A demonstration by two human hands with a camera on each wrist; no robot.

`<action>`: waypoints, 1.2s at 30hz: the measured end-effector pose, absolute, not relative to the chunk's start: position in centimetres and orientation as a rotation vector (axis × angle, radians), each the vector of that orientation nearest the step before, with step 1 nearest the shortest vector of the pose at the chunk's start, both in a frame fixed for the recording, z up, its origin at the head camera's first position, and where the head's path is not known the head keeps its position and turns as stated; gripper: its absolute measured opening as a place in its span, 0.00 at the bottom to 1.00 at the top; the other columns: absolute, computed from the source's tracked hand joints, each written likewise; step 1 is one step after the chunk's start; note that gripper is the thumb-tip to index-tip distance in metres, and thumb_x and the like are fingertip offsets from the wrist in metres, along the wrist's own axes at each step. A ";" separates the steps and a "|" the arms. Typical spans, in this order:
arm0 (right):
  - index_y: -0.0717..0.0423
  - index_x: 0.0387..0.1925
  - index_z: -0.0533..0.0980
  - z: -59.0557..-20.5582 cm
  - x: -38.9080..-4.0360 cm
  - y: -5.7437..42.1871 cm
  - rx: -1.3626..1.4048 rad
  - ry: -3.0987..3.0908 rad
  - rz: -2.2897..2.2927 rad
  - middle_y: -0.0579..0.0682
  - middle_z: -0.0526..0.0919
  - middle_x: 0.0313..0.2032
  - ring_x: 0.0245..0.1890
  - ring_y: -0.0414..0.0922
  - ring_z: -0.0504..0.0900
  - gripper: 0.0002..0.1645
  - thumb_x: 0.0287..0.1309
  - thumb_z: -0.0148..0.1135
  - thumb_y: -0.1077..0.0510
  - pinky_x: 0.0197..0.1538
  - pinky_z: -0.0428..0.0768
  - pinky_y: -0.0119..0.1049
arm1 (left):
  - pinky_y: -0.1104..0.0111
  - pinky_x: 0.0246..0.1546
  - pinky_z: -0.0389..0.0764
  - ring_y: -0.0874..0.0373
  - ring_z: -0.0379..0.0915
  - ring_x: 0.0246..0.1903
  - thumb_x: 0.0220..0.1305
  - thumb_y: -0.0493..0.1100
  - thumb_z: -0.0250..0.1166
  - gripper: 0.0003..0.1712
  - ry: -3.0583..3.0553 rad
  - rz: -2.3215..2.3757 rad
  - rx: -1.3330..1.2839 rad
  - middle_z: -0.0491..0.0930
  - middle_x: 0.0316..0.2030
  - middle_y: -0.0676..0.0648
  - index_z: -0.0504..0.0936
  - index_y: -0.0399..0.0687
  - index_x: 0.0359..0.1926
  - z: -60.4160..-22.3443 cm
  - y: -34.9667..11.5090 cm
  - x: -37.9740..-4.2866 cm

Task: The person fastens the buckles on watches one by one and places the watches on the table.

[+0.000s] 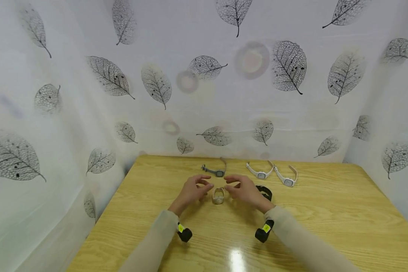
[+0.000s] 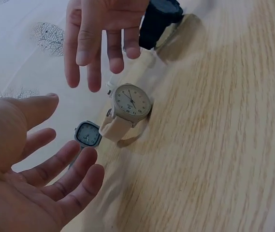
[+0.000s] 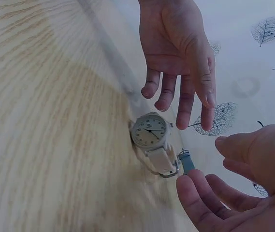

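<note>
A beige wristwatch (image 1: 218, 200) with a round, numbered dial (image 2: 131, 101) stands on the table, its strap looped behind the case. To its left is my left hand (image 1: 194, 189), fingers loosely bent and spread, with nothing held. My right hand (image 1: 244, 190) mirrors it on the other side, also holding nothing. In the right wrist view both the left hand (image 3: 176, 43) and the right hand (image 3: 246, 181) are apart from the watch (image 3: 150, 131). Just beyond the hands lies a grey watch (image 1: 219, 173) with a squarish face. A black watch (image 1: 266, 192) is partly hidden by my right hand.
Two white-strapped watches (image 1: 261, 175) lie at the back right of the wooden table (image 1: 326, 211). Behind the table's back edge hangs a white curtain (image 1: 204, 102) printed with leaves. Black wrist cameras (image 1: 185, 234) hang below both sleeves.
</note>
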State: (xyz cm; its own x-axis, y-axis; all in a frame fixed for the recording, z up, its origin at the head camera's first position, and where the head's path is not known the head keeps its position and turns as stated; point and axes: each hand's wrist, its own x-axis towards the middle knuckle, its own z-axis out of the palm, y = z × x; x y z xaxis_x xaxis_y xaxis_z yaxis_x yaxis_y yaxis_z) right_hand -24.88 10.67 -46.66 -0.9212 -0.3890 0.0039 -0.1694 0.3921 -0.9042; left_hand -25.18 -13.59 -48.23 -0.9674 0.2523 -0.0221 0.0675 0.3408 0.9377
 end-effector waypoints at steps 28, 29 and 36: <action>0.57 0.76 0.63 -43.8 -30.9 10.5 -0.518 2.492 -1.398 0.69 0.70 0.67 0.48 0.64 0.84 0.33 0.75 0.59 0.54 0.41 0.88 0.48 | 0.58 0.37 0.87 0.45 0.83 0.44 0.71 0.52 0.67 0.33 2.738 1.738 0.095 0.70 0.66 0.31 0.71 0.47 0.71 -47.2 -11.9 -28.1; 0.57 0.76 0.62 -43.8 -31.1 10.4 -0.497 2.480 -1.399 0.69 0.70 0.68 0.48 0.63 0.84 0.34 0.75 0.59 0.54 0.41 0.88 0.47 | 0.56 0.38 0.87 0.43 0.82 0.43 0.71 0.53 0.67 0.33 2.747 1.732 0.089 0.70 0.65 0.31 0.71 0.46 0.71 -47.1 -11.7 -28.2; 0.59 0.77 0.59 -44.0 -32.8 10.1 -0.391 2.425 -1.390 0.69 0.65 0.72 0.47 0.62 0.85 0.36 0.75 0.59 0.56 0.43 0.88 0.49 | 0.44 0.61 0.74 0.37 0.68 0.64 0.70 0.58 0.67 0.37 2.768 1.702 -0.035 0.69 0.66 0.31 0.70 0.47 0.72 -47.3 -10.7 -29.3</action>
